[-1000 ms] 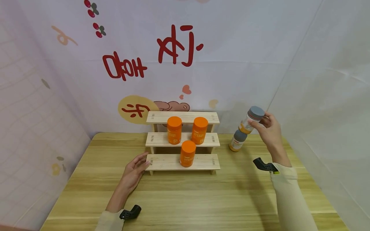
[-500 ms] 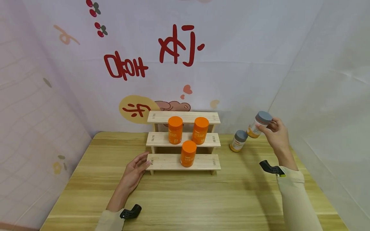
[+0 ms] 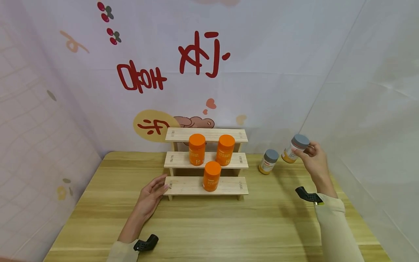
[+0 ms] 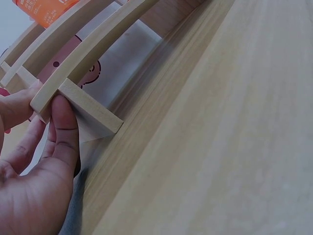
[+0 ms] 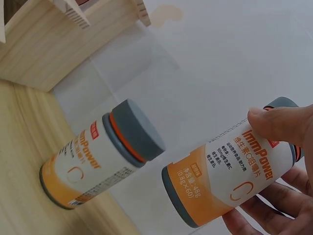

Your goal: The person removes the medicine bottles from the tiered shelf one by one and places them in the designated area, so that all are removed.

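Observation:
My right hand (image 3: 314, 160) grips a vitamin bottle (image 3: 295, 148) with a grey lid and a white-and-orange label, thumb on one side and fingers on the other. Whether its base touches the table I cannot tell. A matching vitamin bottle (image 5: 90, 156) stands upright on the table, just left of the held one and apart from it. At the left end of a three-tier wooden rack (image 3: 186, 185), my left hand (image 3: 152, 194) pinches the lowest board; the left wrist view shows the thumb (image 4: 19, 105) above and fingers beneath.
Two orange jars (image 3: 197, 150) stand on the rack's middle tier, and another orange jar (image 3: 211, 177) on its lowest. The wooden table (image 3: 209, 225) ends at a printed cloth wall (image 3: 268, 98) behind. A white side wall (image 3: 370, 145) rises on the right.
My right hand has carried its bottle right and downward, from over the standing bottle to beside it. My left hand keeps its place on the rack.

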The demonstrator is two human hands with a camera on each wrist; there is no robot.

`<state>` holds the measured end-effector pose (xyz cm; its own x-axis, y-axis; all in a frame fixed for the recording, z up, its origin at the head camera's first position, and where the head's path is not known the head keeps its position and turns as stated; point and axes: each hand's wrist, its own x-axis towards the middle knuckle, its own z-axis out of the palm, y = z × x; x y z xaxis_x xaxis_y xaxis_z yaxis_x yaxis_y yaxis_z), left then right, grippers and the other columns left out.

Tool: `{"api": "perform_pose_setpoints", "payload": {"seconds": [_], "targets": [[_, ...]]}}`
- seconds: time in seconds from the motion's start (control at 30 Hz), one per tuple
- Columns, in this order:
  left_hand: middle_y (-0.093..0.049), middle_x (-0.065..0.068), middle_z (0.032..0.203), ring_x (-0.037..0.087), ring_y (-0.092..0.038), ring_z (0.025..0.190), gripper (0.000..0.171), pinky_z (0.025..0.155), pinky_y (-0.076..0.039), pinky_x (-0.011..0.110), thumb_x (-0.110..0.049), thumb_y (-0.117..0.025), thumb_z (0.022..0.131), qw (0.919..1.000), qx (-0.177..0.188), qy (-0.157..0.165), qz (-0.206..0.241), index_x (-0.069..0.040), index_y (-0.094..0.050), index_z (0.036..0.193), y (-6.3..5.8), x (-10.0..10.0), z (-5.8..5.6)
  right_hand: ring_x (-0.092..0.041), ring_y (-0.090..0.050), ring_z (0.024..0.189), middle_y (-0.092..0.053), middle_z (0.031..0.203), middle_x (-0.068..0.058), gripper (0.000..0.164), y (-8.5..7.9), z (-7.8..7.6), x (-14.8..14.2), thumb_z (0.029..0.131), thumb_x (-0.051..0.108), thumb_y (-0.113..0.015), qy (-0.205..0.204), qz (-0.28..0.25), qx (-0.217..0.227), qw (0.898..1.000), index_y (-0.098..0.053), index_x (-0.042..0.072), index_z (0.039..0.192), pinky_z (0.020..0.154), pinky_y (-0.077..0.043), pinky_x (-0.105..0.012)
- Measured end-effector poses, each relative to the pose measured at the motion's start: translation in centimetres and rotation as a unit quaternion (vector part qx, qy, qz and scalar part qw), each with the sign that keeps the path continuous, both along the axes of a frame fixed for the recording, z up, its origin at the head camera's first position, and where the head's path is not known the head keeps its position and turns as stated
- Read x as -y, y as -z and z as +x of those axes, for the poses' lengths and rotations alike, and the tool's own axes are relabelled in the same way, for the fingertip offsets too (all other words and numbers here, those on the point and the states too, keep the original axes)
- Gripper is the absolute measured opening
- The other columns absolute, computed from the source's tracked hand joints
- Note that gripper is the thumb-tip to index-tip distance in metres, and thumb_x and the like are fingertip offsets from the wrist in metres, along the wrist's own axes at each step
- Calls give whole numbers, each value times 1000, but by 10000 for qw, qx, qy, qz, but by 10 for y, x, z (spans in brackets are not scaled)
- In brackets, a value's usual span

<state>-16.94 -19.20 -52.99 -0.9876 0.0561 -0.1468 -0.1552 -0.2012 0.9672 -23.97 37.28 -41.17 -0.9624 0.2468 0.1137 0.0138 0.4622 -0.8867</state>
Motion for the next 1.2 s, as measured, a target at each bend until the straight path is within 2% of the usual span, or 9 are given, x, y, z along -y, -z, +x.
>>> {"api": "perform_pose_setpoints", "payload": {"seconds": [0.17, 0.3, 0.43, 0.57, 0.7, 0.9, 0.93, 1.1, 1.2], "targets": [[-55, -2, 119, 5, -60, 106, 63, 88, -53, 18, -11, -69, 98, 10000, -24, 45, 43, -1, -41, 154, 0, 1, 0, 5, -54, 109, -59, 116, 27, 57, 11, 0, -3, 95, 45, -72, -93, 88, 90, 9999, -45, 24, 141, 88, -43, -20], [-55, -2, 119, 5, -60, 107, 63, 88, -53, 18, -10, -69, 99, 10000, -21, 46, 76, 0, -41, 154, 0, 0, 0, 5, -54, 109, -60, 117, 23, 60, 21, 0, -5, 94, 49, -72, -116, 185, 241, 9995, -45, 22, 141, 93, -43, -29], [-55, -1, 120, 5, -59, 109, 63, 90, -53, 18, -9, -68, 99, 10000, -25, 51, 78, 0, -40, 154, 0, 0, 0, 5, -52, 110, -59, 126, 16, 71, 30, -2, -7, 94, 48, -72, -104, 98, 379, 9992, -40, 18, 149, 99, -43, -36], [-54, -1, 120, 5, -59, 108, 63, 90, -53, 18, -10, -69, 99, 9999, -14, 42, 107, 0, -40, 154, 1, 0, 0, 5, -52, 110, -57, 132, 10, 79, 37, -3, -9, 94, 46, -73, -133, 42, 421, 9990, -34, 14, 155, 99, -43, -32], [-54, -2, 120, 5, -59, 108, 62, 90, -53, 17, -10, -69, 99, 10000, 4, 21, 79, -2, -42, 154, 1, 0, 0, 6, -53, 109, -57, 137, 4, 80, 44, -2, -9, 94, 46, -72, -156, 69, 416, 9990, -34, 11, 155, 96, -45, -27], [-56, -3, 119, 5, -60, 108, 62, 90, -53, 18, -9, -68, 99, 10000, 36, -33, 82, 0, -41, 154, 3, 1, 1, 4, -52, 112, -56, 140, 1, 80, 55, 0, -7, 93, 50, -73, -201, 89, 576, 9981, -36, 13, 154, 99, -46, -29], [-56, -3, 119, 5, -60, 108, 63, 89, -53, 18, -9, -69, 99, 9999, 43, -50, 76, 0, -41, 154, 3, 2, 1, 4, -52, 112, -56, 139, 2, 79, 56, 0, -7, 93, 50, -73, -223, 78, 582, 9980, -36, 13, 153, 98, -46, -27], [-56, -3, 119, 5, -59, 109, 64, 90, -53, 18, -9, -69, 99, 9999, 8, -39, 117, -1, -40, 155, 1, 1, 1, 6, -52, 111, -53, 146, -9, 78, 63, -1, -9, 95, 45, -72, -267, 94, 549, 9981, -35, 11, 154, 89, -46, -13], [-57, -3, 119, 5, -60, 108, 60, 89, -53, 18, -9, -69, 98, 9998, -36, -34, 186, -2, -44, 153, 1, -1, 1, 4, -52, 111, -52, 148, -15, 80, 66, 0, -11, 95, 46, -72, -252, 179, 536, 9981, -35, 9, 155, 87, -47, -13]]}}
